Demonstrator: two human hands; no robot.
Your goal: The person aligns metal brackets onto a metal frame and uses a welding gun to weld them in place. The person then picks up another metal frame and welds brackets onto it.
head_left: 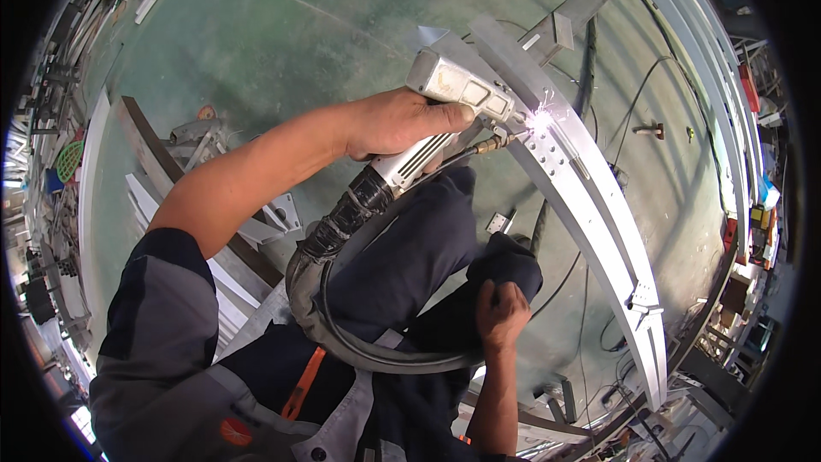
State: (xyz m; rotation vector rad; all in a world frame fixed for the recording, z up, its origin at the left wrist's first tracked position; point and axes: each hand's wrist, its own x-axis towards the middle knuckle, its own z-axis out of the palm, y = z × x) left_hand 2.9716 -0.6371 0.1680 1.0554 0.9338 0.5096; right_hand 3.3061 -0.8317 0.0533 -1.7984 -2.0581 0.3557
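My left hand (410,124) is closed around the grip of a silver handheld laser welding gun (462,85). Its nozzle reaches a long pale metal beam (560,184), where a bright white-violet glow throws sparks. A thick hose in black wrapping (342,222) leaves the bottom of the grip and loops across my lap. A thinner line with a brass fitting (492,145) runs beside the nozzle. Small round holes mark the beam near the glow. My right hand (503,312) is a closed fist against my dark-trousered knee, with nothing visible in it.
Beyond the welded spot, a grey metal arm (590,8) extends away. Dark cables (590,60) trail over the green floor. A small bracket (500,222) lies near my knee, and metal bars (154,145) lie at the left. Long pale profiles (710,60) line the right.
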